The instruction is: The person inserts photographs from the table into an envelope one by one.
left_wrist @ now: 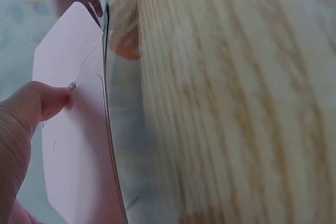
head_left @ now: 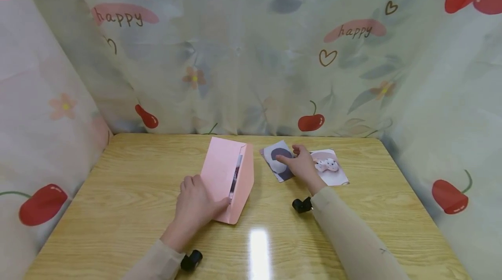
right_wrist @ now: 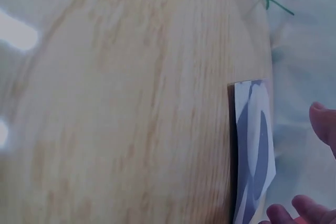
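Observation:
A pink paper envelope (head_left: pixel 219 164) lies tilted on the table, its flap lifted at the right side. Something dark and patterned, perhaps a card, shows in its opening. My left hand (head_left: pixel 196 199) holds the envelope's near end, fingers over the body and thumb at the opening. In the left wrist view the thumb (left_wrist: pixel 52 100) presses on the pink paper. My right hand (head_left: pixel 302 166) hovers by a small stack of grey-and-white cards (head_left: pixel 273 156), thumb and fingers spread apart. In the right wrist view the card stack (right_wrist: pixel 254 145) lies flat, apart from the fingers (right_wrist: pixel 310 211).
Partly behind the right hand lies a square card with a spotted bow (head_left: pixel 326 165) on it. The wooden table (head_left: pixel 133 188) ends at a cherry-print curtain (head_left: pixel 239 75), which also hangs along both sides. Black wrist cameras (head_left: pixel 191 260) are worn on both wrists.

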`<move>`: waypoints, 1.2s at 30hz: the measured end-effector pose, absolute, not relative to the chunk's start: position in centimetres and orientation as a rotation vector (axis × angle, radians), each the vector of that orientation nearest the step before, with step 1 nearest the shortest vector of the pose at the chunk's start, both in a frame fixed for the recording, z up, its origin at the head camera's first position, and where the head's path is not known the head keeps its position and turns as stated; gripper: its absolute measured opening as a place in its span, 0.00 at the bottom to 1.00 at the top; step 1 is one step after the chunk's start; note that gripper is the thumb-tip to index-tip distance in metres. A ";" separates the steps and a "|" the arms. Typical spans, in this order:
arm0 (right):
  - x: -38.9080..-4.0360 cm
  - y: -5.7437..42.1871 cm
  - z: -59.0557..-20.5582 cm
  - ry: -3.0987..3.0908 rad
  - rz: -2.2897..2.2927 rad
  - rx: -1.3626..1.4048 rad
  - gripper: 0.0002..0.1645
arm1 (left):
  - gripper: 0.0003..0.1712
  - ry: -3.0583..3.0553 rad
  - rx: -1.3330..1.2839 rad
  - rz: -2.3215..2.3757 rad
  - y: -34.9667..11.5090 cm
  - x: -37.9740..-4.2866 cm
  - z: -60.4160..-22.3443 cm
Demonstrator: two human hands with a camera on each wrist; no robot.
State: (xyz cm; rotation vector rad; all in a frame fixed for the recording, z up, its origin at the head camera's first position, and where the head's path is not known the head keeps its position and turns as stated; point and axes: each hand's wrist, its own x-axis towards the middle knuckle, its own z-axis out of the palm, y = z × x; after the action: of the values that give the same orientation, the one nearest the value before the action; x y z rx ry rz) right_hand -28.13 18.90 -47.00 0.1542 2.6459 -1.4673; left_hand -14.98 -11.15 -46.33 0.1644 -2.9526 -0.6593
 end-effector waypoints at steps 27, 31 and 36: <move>-27.6 18.6 -47.1 2.812 -0.926 0.163 0.59 | 0.58 -2.947 0.160 -0.671 -10.9 -15.0 -46.4; -27.1 18.6 -47.0 2.814 -0.913 0.162 0.59 | 0.58 -2.946 0.166 -0.671 -11.0 -15.0 -46.4; -26.8 18.6 -47.1 2.813 -0.916 0.160 0.60 | 0.59 -2.951 0.172 -0.672 -11.0 -15.0 -46.5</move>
State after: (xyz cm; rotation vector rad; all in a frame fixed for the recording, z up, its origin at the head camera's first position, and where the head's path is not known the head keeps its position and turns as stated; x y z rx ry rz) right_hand -26.84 18.63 -47.06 0.1603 2.8132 -0.9164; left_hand -15.00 -11.00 -46.53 0.1720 -2.9511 -0.6722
